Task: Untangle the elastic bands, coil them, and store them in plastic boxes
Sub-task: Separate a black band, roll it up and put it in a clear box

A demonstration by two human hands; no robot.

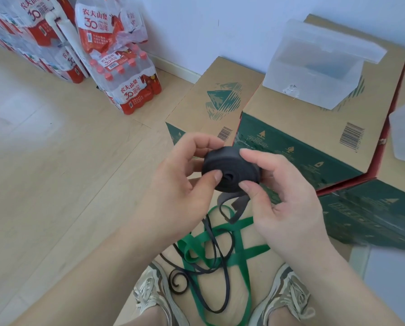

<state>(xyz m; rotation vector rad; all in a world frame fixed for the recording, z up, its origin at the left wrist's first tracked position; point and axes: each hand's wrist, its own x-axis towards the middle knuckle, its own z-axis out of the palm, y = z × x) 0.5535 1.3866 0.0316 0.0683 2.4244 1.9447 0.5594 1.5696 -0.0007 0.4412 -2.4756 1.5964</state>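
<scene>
With the left hand (185, 175) and right hand (276, 191) both pinching the black band (229, 171) coil above the floor, we're mid-coiling I'd say; next, wind in the tail tangled with the green band (241, 234).

At eleven o'clock I read 农夫山泉 and 30周年 on the red-and-white wrap of the upper water pack (95, 24). The lower water pack (132, 90) and the left water pack (32, 10) carry the same. Toward two o'clock, the small cardboard box (196, 107) and the big cardboard box (302, 118) bear barcodes, digits unreadable.
</scene>
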